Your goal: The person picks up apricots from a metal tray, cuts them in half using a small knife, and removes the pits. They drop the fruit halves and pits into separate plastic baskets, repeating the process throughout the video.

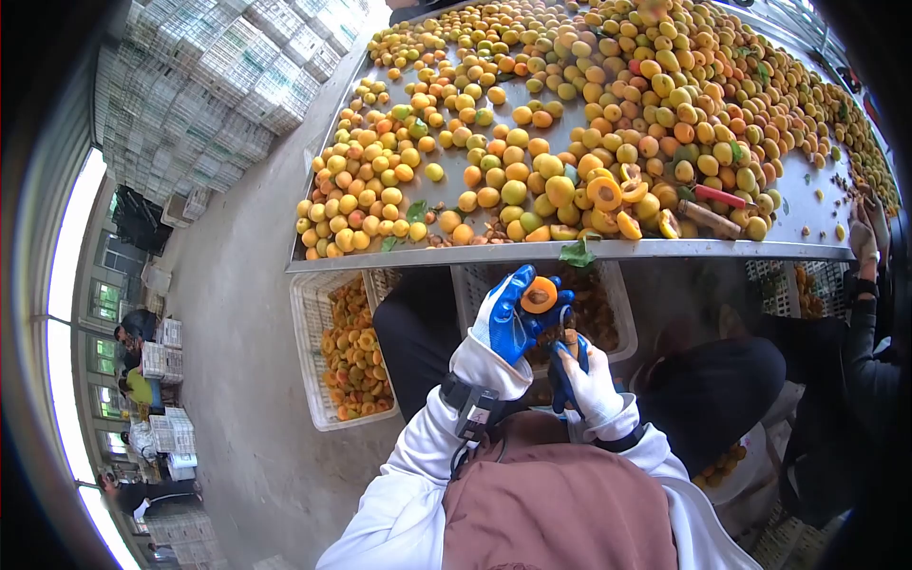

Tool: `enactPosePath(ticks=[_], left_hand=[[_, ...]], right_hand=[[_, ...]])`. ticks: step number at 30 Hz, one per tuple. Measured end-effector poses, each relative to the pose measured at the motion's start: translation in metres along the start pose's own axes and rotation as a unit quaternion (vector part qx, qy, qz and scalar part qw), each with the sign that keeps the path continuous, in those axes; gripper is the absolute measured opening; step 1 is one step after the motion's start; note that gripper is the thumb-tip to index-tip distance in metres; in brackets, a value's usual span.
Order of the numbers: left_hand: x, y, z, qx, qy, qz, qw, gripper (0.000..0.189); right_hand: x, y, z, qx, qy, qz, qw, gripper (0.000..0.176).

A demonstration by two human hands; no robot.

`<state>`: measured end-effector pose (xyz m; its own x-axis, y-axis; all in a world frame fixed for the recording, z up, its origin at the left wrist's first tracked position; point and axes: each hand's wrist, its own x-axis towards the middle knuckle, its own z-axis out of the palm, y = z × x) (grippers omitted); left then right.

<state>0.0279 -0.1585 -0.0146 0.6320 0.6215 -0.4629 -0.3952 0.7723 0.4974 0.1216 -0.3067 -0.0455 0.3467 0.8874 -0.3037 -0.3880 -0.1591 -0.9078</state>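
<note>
My left hand (508,318), in a blue and white glove, holds an apricot half (539,294) with its cut face and pit cavity showing. Close beside it, my right hand (584,370), gloved alike, is wrapped round a small tool with a wooden handle (571,340); its tip is hard to make out. Both hands are just below the front edge of a metal table (570,251) heaped with whole apricots (560,190). Several cut halves (604,193) lie near that edge, beside a red-handled tool (720,197) and a wooden-handled one (709,218).
A white crate (309,356) of apricot halves stands at lower left; another crate (622,318) is under my hands. A co-worker's hands (864,237) are at the table's right end. Stacked crates (209,85) and several people are at the left.
</note>
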Motion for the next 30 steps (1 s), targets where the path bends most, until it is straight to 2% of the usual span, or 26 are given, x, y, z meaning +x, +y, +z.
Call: enactPosePath(ticks=[1,3,4,5,9,14,17,20,22,27,29,30], left_hand=[[0.006,-0.004,-0.010,-0.002,0.001,-0.002,1.000,0.025],[0.015,-0.009,-0.020,-0.078,0.008,-0.074,0.994,0.026],[0.015,-0.014,-0.021,-0.076,-0.040,-0.017,0.996,0.030],[0.015,-0.017,-0.022,-0.076,-0.040,-0.018,0.996,0.030],[0.006,-0.021,-0.008,-0.030,-0.080,-0.021,0.996,0.037],[0.002,-0.026,-0.003,-0.011,-0.123,-0.036,0.992,0.040],[0.000,-0.029,0.001,-0.014,-0.089,-0.042,0.995,0.040],[-0.008,-0.032,0.018,-0.028,-0.036,-0.050,0.998,0.039],[-0.010,-0.036,0.026,0.080,0.029,0.000,0.996,0.039],[-0.007,-0.038,0.016,0.177,0.000,0.057,0.982,0.037],[-0.003,-0.038,0.005,0.198,0.029,0.035,0.979,0.037],[-0.005,-0.038,0.005,0.211,0.012,0.053,0.976,0.037]], right_hand=[[0.000,-0.003,-0.001,0.016,-0.008,0.034,0.999,0.017],[0.001,0.002,-0.003,0.009,-0.014,0.040,0.999,0.018],[0.001,0.002,-0.003,-0.034,-0.020,0.002,0.999,0.019],[0.001,0.002,-0.003,-0.077,-0.027,-0.035,0.996,0.020],[0.003,0.001,-0.001,-0.067,-0.027,-0.023,0.997,0.017],[0.005,0.009,-0.002,-0.113,-0.006,-0.016,0.993,0.025],[0.002,0.004,0.000,-0.126,-0.002,-0.037,0.991,0.019],[0.006,0.015,0.000,-0.100,-0.007,-0.040,0.994,0.021],[0.006,0.015,0.001,-0.098,-0.017,-0.030,0.995,0.022],[0.008,0.019,-0.012,-0.091,-0.087,-0.046,0.991,0.025],[0.009,0.003,-0.022,0.006,-0.193,0.121,0.974,0.030],[0.009,0.008,-0.023,0.039,-0.191,0.112,0.974,0.030]])
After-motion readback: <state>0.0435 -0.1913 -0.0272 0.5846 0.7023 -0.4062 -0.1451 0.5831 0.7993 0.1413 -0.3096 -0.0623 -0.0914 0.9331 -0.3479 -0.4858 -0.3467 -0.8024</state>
